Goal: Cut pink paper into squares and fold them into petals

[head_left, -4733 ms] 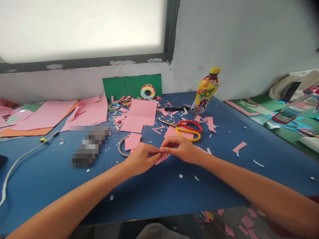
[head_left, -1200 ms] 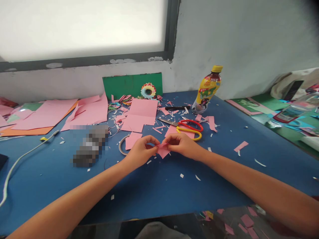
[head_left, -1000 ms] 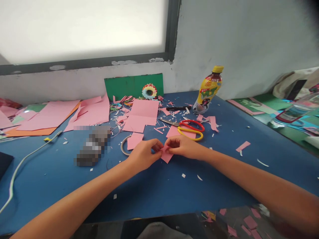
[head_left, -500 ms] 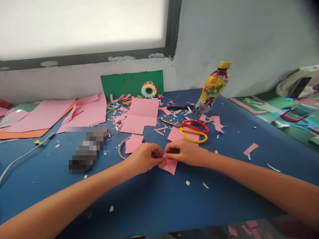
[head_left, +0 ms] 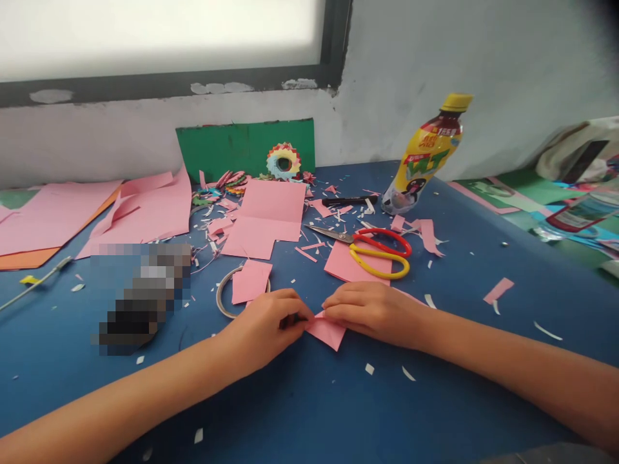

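Observation:
A small folded piece of pink paper (head_left: 329,333) is held low at the table's surface, one corner pointing toward me. My left hand (head_left: 271,325) pinches its left edge between thumb and fingertips. From the right, my right hand (head_left: 374,312) presses its fingers together over the paper's upper edge; its thumb is hidden. Just beyond the right hand, scissors (head_left: 341,236) with one red and one yellow handle lie across a pink paper piece (head_left: 337,262). Past my left hand, a pink square (head_left: 252,281) rests on a ring like a tape roll (head_left: 221,298).
A yellow-capped bottle (head_left: 425,158) stands at the back right, near a black pen (head_left: 349,201). Larger pink sheets (head_left: 155,206) lie at left, a blurred dark object (head_left: 145,296) nearer. A folded-paper ring (head_left: 283,161) leans on a green board (head_left: 227,148). Paper scraps litter the blue table (head_left: 362,419).
My right hand's fingers have flattened from a raised pinch onto the paper, and the hands are slightly farther apart. The paper's near part now looks more pointed. The camera view has shifted slightly.

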`<state>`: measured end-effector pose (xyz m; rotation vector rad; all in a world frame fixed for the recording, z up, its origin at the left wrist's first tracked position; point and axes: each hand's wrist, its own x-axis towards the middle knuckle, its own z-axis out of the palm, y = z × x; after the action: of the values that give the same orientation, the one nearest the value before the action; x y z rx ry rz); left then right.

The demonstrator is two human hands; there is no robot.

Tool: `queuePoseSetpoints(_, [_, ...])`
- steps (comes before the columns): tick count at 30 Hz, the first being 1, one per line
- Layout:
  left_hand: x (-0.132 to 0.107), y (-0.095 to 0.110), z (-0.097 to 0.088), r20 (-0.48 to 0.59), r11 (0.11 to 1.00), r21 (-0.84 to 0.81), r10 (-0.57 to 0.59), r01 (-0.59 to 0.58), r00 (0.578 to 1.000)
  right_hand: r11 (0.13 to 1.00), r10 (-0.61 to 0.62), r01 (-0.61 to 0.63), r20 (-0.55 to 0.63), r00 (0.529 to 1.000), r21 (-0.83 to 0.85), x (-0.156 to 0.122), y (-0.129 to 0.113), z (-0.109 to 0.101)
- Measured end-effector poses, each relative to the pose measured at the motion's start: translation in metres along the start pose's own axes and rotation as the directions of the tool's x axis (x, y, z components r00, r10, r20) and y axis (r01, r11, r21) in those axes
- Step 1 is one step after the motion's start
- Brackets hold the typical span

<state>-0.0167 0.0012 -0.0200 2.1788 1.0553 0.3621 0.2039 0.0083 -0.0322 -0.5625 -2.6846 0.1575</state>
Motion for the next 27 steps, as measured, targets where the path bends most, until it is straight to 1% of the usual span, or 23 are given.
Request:
queuePoseSetpoints(3, [-0.003, -0.002, 0.001, -0.014, 0.998, 0.008, 0.055, -0.055, 0.998, 0.997, -0.06, 0.061, 0.018, 0.998, -0.046, -0.002, 0.002, -0.002])
queuePoseSetpoints(5, [-0.005, -0.004, 0.003, -0.023, 0.993, 0.045, 0.109, -0.108, 0.994, 0.993, -0.092, 0.095, 0.037, 0.995, -0.072, -0.003, 0.004, -0.003])
queuePoseSetpoints(9, [-0.009, -0.006, 0.005, -0.011, 0.956, 0.205, 0.218, -0.211, 0.976, 0.98, -0.159, 0.164, 0.053, 0.986, -0.116, -0.004, 0.007, -0.006])
queuePoseSetpoints(13, [-0.011, -0.006, 0.004, 0.037, 0.879, 0.366, 0.314, -0.306, 0.949, 0.974, -0.192, 0.195, 0.037, 0.981, -0.116, -0.004, 0.008, -0.006])
queuePoseSetpoints(17, [-0.011, -0.007, 0.001, 0.106, 0.797, 0.474, 0.369, -0.373, 0.923, 0.966, -0.221, 0.223, 0.03, 0.975, -0.129, -0.004, 0.006, -0.007])
queuePoseSetpoints(22, [-0.011, -0.008, -0.002, 0.154, 0.724, 0.528, 0.433, -0.445, 0.888, 0.963, -0.232, 0.234, 0.029, 0.972, -0.134, -0.004, 0.005, -0.009])
queuePoseSetpoints(27, [-0.012, -0.008, -0.005, 0.212, 0.667, 0.567, 0.449, -0.483, 0.868, 0.963, -0.234, 0.237, 0.033, 0.972, -0.129, -0.004, 0.006, -0.007])
